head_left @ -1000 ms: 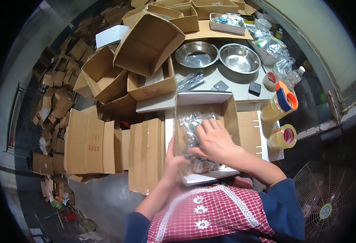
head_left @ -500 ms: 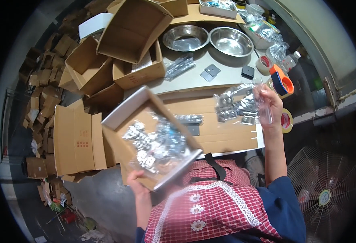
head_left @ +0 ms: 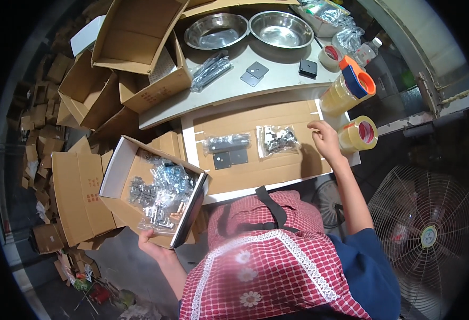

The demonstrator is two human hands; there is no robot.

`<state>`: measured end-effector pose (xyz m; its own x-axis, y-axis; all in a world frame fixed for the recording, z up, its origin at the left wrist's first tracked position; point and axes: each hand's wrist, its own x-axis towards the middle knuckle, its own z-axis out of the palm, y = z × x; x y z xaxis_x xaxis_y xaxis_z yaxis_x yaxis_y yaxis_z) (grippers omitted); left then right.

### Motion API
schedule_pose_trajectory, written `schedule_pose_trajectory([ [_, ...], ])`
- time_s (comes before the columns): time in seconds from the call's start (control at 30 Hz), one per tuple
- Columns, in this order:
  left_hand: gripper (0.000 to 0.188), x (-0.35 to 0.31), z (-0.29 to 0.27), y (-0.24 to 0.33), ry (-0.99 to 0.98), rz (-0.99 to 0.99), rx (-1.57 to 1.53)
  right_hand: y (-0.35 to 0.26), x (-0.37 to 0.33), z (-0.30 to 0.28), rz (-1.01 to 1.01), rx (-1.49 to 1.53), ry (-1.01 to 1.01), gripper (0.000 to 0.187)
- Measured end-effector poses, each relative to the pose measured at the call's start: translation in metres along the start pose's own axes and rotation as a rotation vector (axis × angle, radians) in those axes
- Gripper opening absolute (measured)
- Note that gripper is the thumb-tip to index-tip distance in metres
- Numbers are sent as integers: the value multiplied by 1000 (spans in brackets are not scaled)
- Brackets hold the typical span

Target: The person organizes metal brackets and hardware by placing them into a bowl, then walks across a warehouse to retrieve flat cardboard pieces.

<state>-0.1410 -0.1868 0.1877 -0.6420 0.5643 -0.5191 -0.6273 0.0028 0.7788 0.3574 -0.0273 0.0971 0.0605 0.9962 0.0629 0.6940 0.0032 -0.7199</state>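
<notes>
My left hand grips the near lower corner of a shallow, tilted cardboard box, which has white and dark sides. Inside it lie several clear bags of small metal fittings. My right hand is over the right part of a flat cardboard sheet, empty, its fingers loosely bent and apart. Just left of it, a clear bag of dark and light small parts lies on the sheet. Further left are a bagged bundle of dark pieces and dark square plates.
Tape rolls and an orange-and-blue tape dispenser stand at the right. Behind are two steel bowls, grey plates and a black square block. Open cartons crowd the left; a floor fan stands at the lower right.
My right hand has let go of the bag of parts, which now lies on the cardboard sheet. The box in my left hand has shifted left, away from the sheet's middle.
</notes>
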Motion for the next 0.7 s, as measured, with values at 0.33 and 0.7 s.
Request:
schedule_pose_trajectory([
  [0.33,70,-7,9,-10,-47,-30,-47,1,7,66,-558,-473,-155,39],
  [0.7,72,-18,-6,-16,-29,23,-66,23,-10,70,-192,-235,-179,25],
])
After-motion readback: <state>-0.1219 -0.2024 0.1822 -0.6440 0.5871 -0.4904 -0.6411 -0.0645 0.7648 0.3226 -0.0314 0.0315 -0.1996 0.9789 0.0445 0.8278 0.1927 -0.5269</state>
